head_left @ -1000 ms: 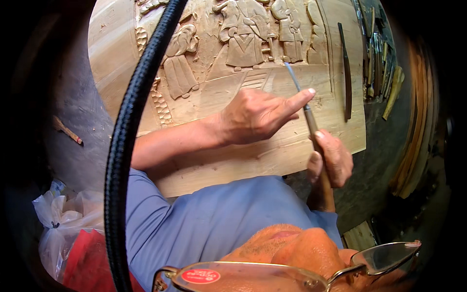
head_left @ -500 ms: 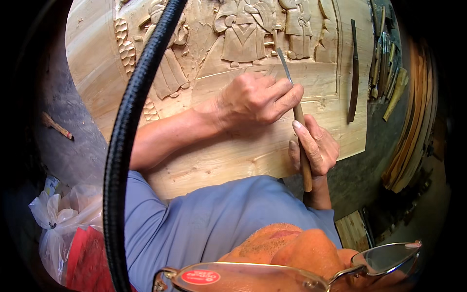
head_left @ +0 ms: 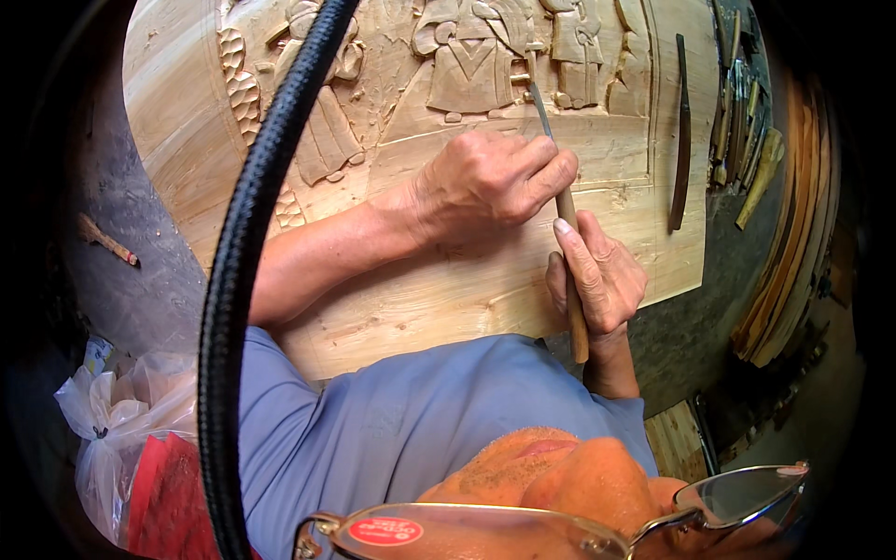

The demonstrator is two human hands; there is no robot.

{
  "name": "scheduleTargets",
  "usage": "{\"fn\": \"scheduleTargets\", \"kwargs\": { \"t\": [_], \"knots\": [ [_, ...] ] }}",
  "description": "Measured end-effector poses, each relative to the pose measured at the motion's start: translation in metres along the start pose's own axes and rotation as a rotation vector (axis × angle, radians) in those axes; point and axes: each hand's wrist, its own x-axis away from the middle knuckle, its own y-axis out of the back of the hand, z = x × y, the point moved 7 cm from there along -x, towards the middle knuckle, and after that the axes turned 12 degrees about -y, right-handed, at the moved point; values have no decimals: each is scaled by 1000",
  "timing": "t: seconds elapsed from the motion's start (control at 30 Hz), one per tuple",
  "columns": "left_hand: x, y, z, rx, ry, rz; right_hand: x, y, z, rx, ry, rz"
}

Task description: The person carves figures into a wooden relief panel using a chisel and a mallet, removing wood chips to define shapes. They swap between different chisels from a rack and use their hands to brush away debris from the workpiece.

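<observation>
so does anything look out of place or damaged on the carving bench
Nothing stands out. The pale carved wooden relief panel looks intact, both hands hold the wooden-handled chisel, and a dark spare chisel lies flat on the panel's right edge.

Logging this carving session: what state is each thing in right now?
Carving chisel: gripped by both hands, blade tip on the relief.
Left hand: closed over the blade shaft.
Right hand: wrapped round the wooden handle.
Wood panel: partly carved, figures in relief.
Spare chisel: lying on the panel.
</observation>
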Motion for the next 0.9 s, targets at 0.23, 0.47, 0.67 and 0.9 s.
{"fn": "scheduleTargets", "kwargs": {
  "t": [0.23, 0.47, 0.67, 0.9],
  "knots": [
    [-1, -5, 1, 15, 27, -6, -5, 1, -11, -24, -3, -29],
    [-4, -12, 2, 41, 36, 16, -8, 7, -33, -82, -13, 11],
    [-5, -12, 2, 36, 51, -32, -15, 10, -34, -99, 52, 27],
    [-1, 40, -15, -122, -49, -76, -28, 27, 0, -214, 128, 151]
  ]
}}
